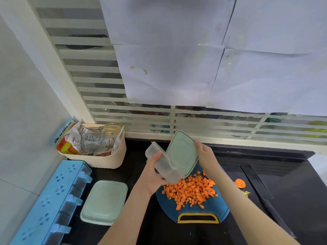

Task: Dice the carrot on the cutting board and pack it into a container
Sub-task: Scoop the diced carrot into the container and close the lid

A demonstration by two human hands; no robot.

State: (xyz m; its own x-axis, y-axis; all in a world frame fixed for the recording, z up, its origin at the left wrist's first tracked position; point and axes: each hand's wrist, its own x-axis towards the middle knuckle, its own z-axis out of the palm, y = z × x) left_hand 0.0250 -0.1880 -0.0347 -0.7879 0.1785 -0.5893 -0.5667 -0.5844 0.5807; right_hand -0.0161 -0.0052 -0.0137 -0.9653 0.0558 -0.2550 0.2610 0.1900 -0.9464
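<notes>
A heap of diced carrot (192, 189) lies on the dark blue cutting board (219, 212) with a yellow-rimmed handle. Above the board's far end I hold a clear plastic container (163, 164), tilted on its side. My left hand (155, 172) grips the container's body from below. My right hand (206, 153) holds the edge of its pale green lid (182, 152), which is lifted partly away from the container.
A second green-lidded container (104, 202) sits left of the board. A blue multi-compartment box (51, 204) lies at the far left, with a cream basket (99, 158) of packets behind it. A knife (258, 184) and a carrot end (240, 183) lie right of the board.
</notes>
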